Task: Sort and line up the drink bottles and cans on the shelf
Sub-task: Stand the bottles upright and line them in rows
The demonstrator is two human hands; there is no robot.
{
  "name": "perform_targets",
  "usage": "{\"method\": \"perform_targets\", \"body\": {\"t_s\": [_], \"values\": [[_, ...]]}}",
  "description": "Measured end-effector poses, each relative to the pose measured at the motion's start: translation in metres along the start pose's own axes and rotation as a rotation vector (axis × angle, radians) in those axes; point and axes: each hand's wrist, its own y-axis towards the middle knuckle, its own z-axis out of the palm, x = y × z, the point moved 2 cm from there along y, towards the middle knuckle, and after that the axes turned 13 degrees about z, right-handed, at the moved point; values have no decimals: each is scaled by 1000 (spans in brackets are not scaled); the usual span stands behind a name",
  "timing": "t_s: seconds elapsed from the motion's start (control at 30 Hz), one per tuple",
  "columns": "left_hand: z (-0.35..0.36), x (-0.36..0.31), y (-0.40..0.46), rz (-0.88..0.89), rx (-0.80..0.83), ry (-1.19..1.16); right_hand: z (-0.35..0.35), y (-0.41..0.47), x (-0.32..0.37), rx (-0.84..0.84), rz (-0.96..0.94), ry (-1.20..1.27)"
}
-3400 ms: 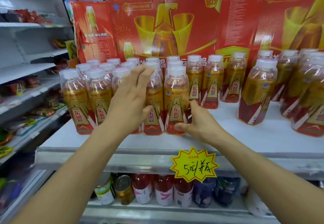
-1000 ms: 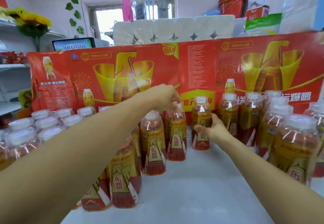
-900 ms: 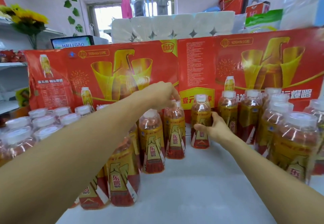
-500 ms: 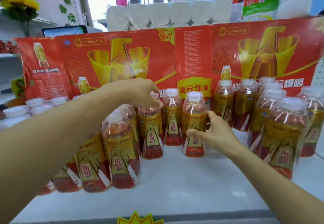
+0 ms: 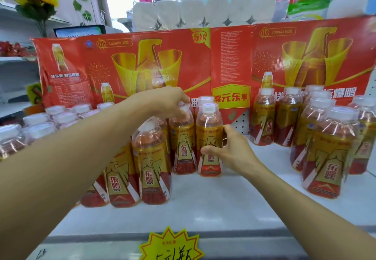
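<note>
The right hand (image 5: 230,154) holds a drink bottle (image 5: 209,137) around its labelled middle — thumb across the front of the label, fingers curled behind it — in a grip only as wide as the bottle's body. That bottle stands upright on the white shelf (image 5: 213,202), about midway between its front edge and the red cartons (image 5: 122,66) along its back edge. The left hand (image 5: 162,102) reaches over from the left and closes its curled fingertips on the cap of the neighbouring bottle (image 5: 182,147), which stands just beside the first, touching or nearly so. To the left of these two, more bottles (image 5: 151,166) crowd together toward the shelf's left end. Another cluster of bottles (image 5: 329,152) stands well apart toward the right end. A yellow starburst price tag (image 5: 171,246) hangs at the front edge.
</note>
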Motion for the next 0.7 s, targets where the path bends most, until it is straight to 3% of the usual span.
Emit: {"method": "perform_targets", "body": {"t_s": [0.57,0.7], "values": [[4,-16,-8,-68,1,-54,-2,-5,0,76,36,-83],[8,-44,-15,21,-160,47,-34,-33,-10,-117,-96,-162]]}}
